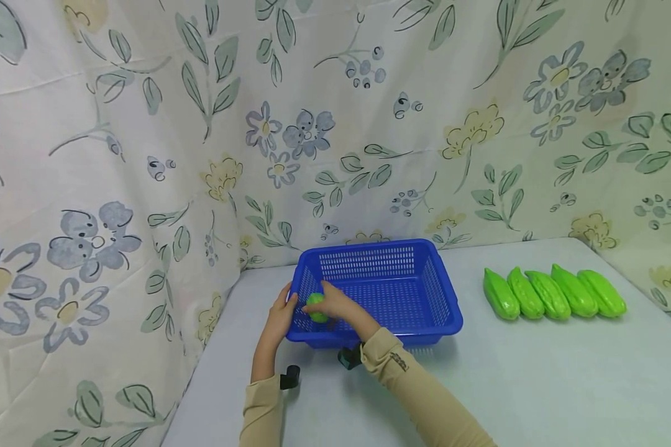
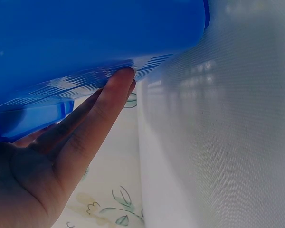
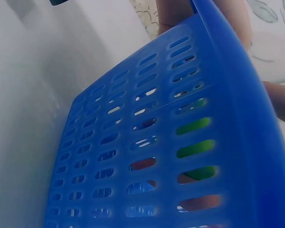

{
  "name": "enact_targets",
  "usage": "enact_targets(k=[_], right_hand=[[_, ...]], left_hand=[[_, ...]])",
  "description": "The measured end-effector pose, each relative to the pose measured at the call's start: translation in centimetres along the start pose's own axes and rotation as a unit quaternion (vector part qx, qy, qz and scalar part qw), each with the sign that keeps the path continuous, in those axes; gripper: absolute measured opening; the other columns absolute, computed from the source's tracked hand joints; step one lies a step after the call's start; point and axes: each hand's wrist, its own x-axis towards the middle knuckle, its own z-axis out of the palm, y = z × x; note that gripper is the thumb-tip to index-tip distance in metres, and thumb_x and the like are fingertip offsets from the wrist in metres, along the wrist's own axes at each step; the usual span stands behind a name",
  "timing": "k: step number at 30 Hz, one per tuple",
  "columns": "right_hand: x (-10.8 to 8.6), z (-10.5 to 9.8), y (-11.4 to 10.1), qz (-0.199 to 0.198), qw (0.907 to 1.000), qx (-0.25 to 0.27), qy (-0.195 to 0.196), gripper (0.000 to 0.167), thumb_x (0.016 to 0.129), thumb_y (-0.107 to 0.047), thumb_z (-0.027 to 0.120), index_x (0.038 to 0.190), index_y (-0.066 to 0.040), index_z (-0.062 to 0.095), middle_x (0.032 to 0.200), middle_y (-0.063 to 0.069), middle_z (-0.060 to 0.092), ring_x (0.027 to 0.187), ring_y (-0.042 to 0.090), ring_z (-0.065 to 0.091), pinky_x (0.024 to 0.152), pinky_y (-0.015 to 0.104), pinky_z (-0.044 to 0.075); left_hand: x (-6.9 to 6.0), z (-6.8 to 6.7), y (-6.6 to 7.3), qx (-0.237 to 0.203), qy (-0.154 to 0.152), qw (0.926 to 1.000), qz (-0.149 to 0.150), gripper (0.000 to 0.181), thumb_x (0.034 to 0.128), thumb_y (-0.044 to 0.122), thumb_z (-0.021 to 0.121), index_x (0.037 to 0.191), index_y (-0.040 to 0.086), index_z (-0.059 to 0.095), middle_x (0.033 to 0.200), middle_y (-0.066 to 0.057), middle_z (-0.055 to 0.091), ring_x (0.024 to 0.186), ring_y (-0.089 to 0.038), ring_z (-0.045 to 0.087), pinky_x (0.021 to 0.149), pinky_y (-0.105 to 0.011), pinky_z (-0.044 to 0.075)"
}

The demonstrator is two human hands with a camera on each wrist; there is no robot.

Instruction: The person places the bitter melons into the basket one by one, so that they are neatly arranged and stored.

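The left hand [image 1: 281,313] grips the left end of the blue basket [image 1: 388,303], its thumb at the rim and its fingers extended against the outer slotted wall, probably to steady the light plastic. Just inside that end is a green vegetable [image 1: 316,308], held by the right hand [image 1: 335,303] with thumb and fingers around it; whether it touches the basket floor cannot be told. The right forearm crosses over the near rim, since the hand has to reach down inside. Well apart to the right, five similar vegetables [image 1: 548,295] lie side by side on the white surface [image 1: 514,385], narrow tips pointing away from the person, an arrangement that likely makes each easy to pick up singly.
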Motion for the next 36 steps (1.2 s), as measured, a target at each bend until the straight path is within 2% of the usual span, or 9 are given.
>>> enact_targets(k=[4, 6, 15, 22, 25, 27, 33, 36], right_hand=[[-0.2, -0.1, 0.1, 0.007, 0.9997, 0.017, -0.016, 0.087, 0.091, -0.027, 0.069, 0.155, 0.0, 0.016, 0.155, 0.029, 0.028, 0.123, 0.05, 0.053, 0.067, 0.051, 0.06], [-0.3, -0.1, 0.1, 0.011, 0.9995, 0.021, -0.018, 0.086, 0.092, -0.028, 0.068, 0.155, -0.001, 0.015, 0.156, 0.029, 0.027, 0.121, 0.05, 0.054, 0.065, 0.05, 0.06], [-0.7, -0.3, 0.2, 0.017, 0.9997, 0.018, -0.007, 0.084, 0.09, -0.032, 0.069, 0.154, -0.002, 0.023, 0.15, 0.029, 0.038, 0.121, 0.05, 0.054, 0.076, 0.06, 0.056], [-0.3, -0.2, 0.8, 0.003, 0.9999, 0.009, -0.012, 0.091, 0.087, -0.044, 0.069, 0.153, 0.0, 0.023, 0.142, 0.031, 0.046, 0.113, 0.048, 0.06, 0.067, 0.051, 0.059], [-0.4, -0.2, 0.8, 0.003, 0.9998, 0.014, -0.013, 0.09, 0.089, -0.043, 0.069, 0.153, -0.001, 0.022, 0.143, 0.03, 0.045, 0.115, 0.048, 0.058, 0.07, 0.054, 0.059], [-1.0, -0.4, 0.3, 0.01, 0.9997, 0.019, -0.012, 0.085, 0.09, -0.035, 0.068, 0.153, 0.0, 0.022, 0.144, 0.03, 0.045, 0.119, 0.048, 0.056, 0.075, 0.057, 0.058], [-1.4, -0.6, 0.0, 0.006, 0.9998, 0.013, -0.01, 0.083, 0.092, -0.035, 0.066, 0.153, 0.001, 0.022, 0.142, 0.03, 0.047, 0.119, 0.047, 0.057, 0.076, 0.056, 0.058], [-1.3, -0.6, 0.2, 0.002, 0.9997, 0.022, -0.006, 0.083, 0.092, -0.034, 0.066, 0.153, 0.0, 0.021, 0.143, 0.031, 0.046, 0.12, 0.049, 0.056, 0.077, 0.059, 0.056]], left_hand=[[0.0, -0.1, 0.0, 0.0, 0.001, 1.0, -0.001, 0.054, 0.1067, 0.031, 0.034, 0.154, 0.008, 0.025, 0.152, -0.028, 0.036, 0.134, -0.051, 0.042, 0.104, -0.066, 0.038], [0.1, -0.1, -0.1, 0.001, 0.002, 1.0, -0.001, 0.054, 0.1067, 0.031, 0.034, 0.154, 0.008, 0.025, 0.153, -0.027, 0.035, 0.136, -0.051, 0.04, 0.106, -0.066, 0.036], [-0.1, 0.0, -0.2, -0.006, -0.001, 1.0, 0.003, 0.054, 0.1068, 0.032, 0.034, 0.155, 0.008, 0.024, 0.153, -0.028, 0.035, 0.133, -0.052, 0.043, 0.103, -0.066, 0.039], [0.0, 0.0, -0.5, -0.002, 0.003, 1.0, 0.003, 0.054, 0.1067, 0.031, 0.034, 0.155, 0.009, 0.025, 0.155, -0.026, 0.033, 0.136, -0.051, 0.039, 0.105, -0.067, 0.036], [0.0, 0.0, -0.5, 0.0, 0.003, 1.0, 0.002, 0.054, 0.1067, 0.031, 0.034, 0.155, 0.01, 0.025, 0.155, -0.025, 0.032, 0.137, -0.05, 0.038, 0.106, -0.067, 0.035], [0.0, 0.0, -0.5, 0.0, 0.003, 1.0, 0.002, 0.054, 0.1067, 0.031, 0.034, 0.155, 0.01, 0.025, 0.155, -0.025, 0.032, 0.137, -0.051, 0.038, 0.106, -0.067, 0.035], [0.0, 0.0, -0.4, -0.001, 0.002, 1.0, 0.002, 0.054, 0.1067, 0.032, 0.034, 0.155, 0.01, 0.025, 0.155, -0.025, 0.032, 0.138, -0.05, 0.037, 0.106, -0.067, 0.035], [0.0, 0.0, -0.4, -0.001, 0.003, 1.0, 0.002, 0.054, 0.1067, 0.032, 0.034, 0.155, 0.009, 0.025, 0.155, -0.026, 0.032, 0.138, -0.051, 0.036, 0.107, -0.068, 0.034]])
